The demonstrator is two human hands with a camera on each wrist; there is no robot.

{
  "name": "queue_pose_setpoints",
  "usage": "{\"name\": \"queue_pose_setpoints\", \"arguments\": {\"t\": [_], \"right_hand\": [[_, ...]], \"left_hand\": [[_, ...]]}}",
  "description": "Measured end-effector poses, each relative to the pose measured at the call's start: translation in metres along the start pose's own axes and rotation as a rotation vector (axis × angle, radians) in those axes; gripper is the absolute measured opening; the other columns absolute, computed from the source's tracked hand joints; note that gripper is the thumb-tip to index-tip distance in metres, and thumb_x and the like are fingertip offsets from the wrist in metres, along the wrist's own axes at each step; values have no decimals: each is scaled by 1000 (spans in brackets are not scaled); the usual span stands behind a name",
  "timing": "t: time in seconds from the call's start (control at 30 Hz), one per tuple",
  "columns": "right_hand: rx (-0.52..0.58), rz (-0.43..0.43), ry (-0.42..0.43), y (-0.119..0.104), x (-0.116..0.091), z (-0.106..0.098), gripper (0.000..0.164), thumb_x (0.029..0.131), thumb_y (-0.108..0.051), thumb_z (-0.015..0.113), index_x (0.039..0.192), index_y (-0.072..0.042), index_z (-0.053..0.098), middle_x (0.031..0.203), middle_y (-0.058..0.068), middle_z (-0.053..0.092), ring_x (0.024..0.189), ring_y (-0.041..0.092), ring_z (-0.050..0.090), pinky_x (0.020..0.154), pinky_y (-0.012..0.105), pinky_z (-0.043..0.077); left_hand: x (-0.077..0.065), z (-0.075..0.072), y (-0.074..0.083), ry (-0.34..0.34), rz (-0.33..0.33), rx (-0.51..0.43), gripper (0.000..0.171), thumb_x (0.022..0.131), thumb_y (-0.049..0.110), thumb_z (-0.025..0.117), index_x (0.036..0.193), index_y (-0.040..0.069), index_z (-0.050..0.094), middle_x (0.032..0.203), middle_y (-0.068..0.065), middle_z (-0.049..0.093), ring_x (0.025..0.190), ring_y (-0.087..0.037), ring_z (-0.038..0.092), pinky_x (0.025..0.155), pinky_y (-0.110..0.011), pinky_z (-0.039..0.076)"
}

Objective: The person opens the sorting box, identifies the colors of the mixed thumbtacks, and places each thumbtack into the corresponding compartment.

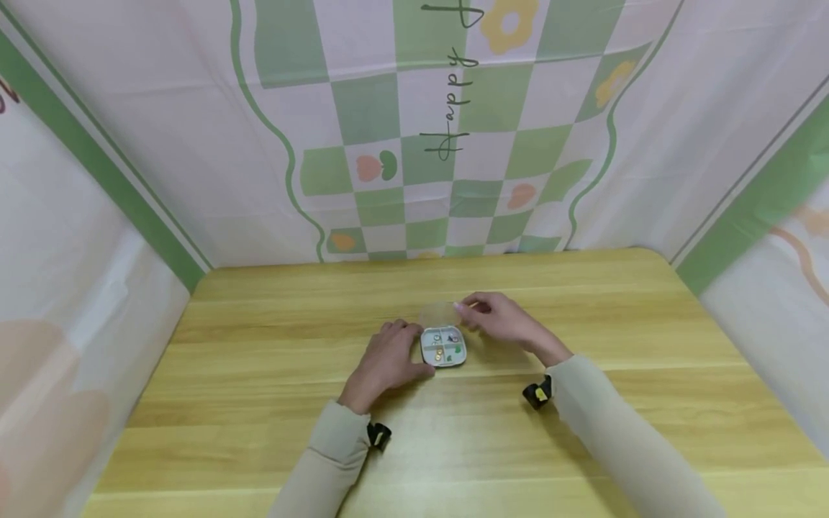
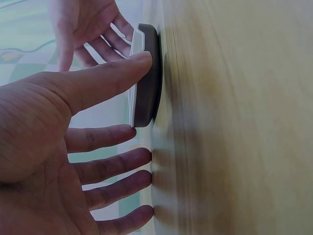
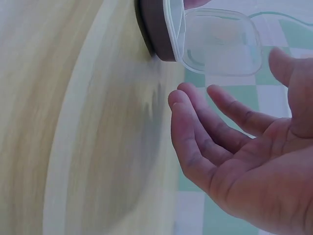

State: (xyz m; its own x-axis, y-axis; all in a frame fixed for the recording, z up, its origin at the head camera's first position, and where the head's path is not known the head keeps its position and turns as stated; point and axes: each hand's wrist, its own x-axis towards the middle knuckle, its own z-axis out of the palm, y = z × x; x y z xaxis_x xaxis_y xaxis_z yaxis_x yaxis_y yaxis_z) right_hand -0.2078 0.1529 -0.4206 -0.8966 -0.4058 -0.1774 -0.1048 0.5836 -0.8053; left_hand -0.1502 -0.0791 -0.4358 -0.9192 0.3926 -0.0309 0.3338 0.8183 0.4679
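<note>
A small pill box [image 1: 447,365] with a white four-part inside and a dark brown shell [image 2: 148,93] lies on the table with its clear lid [image 3: 222,44] raised. Small gold rings [image 1: 439,354] and green leaf-like bits [image 1: 458,349] are among the pieces in its compartments. My left hand [image 1: 388,357] holds the box from the left, thumb on the near side and forefinger at the far corner; its other fingertips meet the tabletop. Beside the lid is my right hand [image 1: 508,318], fingers loosely bent and, in the right wrist view, apart from the lid with nothing between them.
The wood-grain table [image 1: 259,460] runs back to a hanging cloth [image 1: 427,194] with green checks and lettering. More cloth closes off both sides. A black wrist camera [image 1: 537,394] sits at the right cuff, another [image 1: 378,435] at the left.
</note>
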Motion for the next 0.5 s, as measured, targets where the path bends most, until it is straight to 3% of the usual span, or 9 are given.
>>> {"name": "queue_pose_setpoints", "arguments": {"t": [0.23,0.5], "right_hand": [[211,88,-84,0,12,0,68,89,-61,39,118,-1,55,102,16,61,96,29,59,81,40,46],[252,121,-133,1,16,0,65,86,-60,47,102,3,60,99,16,61,94,31,58,83,43,45]], "left_hand": [[1,1,-1,4,-6,0,71,72,44,73,128,7,50,117,-8,53,105,-25,47,89,-41,38],[2,1,-1,5,-5,-1,69,72,44,73,126,7,52,117,-7,53,105,-24,47,88,-41,38]]}}
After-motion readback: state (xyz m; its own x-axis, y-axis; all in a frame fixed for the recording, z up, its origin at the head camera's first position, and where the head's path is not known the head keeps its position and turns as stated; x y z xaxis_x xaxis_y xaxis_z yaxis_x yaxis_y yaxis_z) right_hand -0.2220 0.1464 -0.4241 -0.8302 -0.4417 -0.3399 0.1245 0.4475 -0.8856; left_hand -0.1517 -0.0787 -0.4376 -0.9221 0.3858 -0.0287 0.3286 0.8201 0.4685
